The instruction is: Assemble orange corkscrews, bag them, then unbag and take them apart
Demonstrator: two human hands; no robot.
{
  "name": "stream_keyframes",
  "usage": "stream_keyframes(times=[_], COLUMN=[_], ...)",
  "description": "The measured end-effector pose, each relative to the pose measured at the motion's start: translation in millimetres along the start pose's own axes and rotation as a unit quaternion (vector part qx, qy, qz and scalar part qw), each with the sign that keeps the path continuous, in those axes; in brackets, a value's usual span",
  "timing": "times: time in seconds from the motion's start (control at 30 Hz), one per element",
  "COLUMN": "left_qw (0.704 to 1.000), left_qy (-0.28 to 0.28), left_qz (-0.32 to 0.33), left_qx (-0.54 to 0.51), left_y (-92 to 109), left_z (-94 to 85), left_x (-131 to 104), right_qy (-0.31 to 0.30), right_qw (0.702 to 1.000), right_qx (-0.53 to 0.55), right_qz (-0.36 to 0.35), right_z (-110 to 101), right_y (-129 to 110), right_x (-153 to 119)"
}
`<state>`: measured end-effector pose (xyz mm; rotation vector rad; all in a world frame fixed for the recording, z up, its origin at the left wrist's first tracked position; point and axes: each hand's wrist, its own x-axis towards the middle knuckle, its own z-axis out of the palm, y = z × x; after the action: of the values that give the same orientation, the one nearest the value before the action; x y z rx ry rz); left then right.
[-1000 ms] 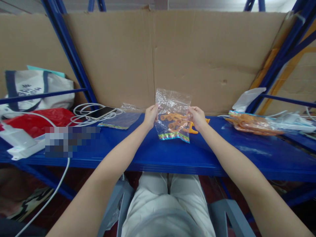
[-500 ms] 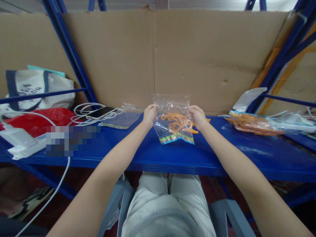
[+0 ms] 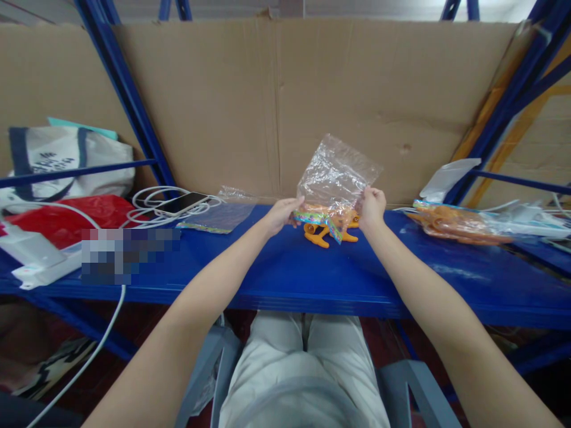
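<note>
A clear plastic bag (image 3: 335, 172) with a colourful printed strip is stretched between my two hands. My left hand (image 3: 284, 216) pinches its lower left edge by the strip, and my right hand (image 3: 373, 208) grips its right edge. Behind and below the bag, orange plastic pieces (image 3: 317, 235) lie on the blue shelf; the bag covers part of them, and their exact kind is unclear. The bag is tilted, its plain end pointing up and away from me.
Another flat clear bag (image 3: 218, 215) lies to the left, beside a phone (image 3: 184, 204) and coiled white cable. A white power strip (image 3: 49, 261) and red bag (image 3: 89, 217) are farther left. At right sits a bag of orange pieces (image 3: 459, 224). Cardboard (image 3: 214, 107) stands behind.
The bag has turned and swung up, its printed strip rising from the bottom towards my hands. My left hand moved right and slightly down; my right hand shifted slightly right.
</note>
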<state>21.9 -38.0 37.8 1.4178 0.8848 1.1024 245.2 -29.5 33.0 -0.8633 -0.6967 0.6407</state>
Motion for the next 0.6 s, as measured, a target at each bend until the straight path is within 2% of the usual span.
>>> stream_keyframes(times=[0.17, 0.3, 0.37, 0.43, 0.6], left_qw=[0.997, 0.996, 0.997, 0.999, 0.995], left_qy=[0.037, 0.069, 0.067, 0.036, -0.095], left_qz=[0.043, 0.047, 0.042, 0.030, -0.023], left_qx=[0.044, 0.028, 0.001, -0.026, -0.025], left_y=[-5, -6, -5, -5, -6], left_z=[-2.4, -5.6, -6.0, -5.8, -0.6], left_x=[5, 8, 8, 7, -1], right_qy=[-0.020, -0.012, 0.003, 0.027, 0.074], right_qw=[0.999, 0.999, 0.999, 0.999, 0.997], right_qx=[-0.019, -0.028, -0.030, -0.025, -0.009], right_qz=[-0.044, -0.035, -0.029, -0.027, -0.036], right_z=[-8, -11, -11, -10, -7], right_y=[8, 11, 10, 9, 10], right_x=[14, 15, 14, 13, 13])
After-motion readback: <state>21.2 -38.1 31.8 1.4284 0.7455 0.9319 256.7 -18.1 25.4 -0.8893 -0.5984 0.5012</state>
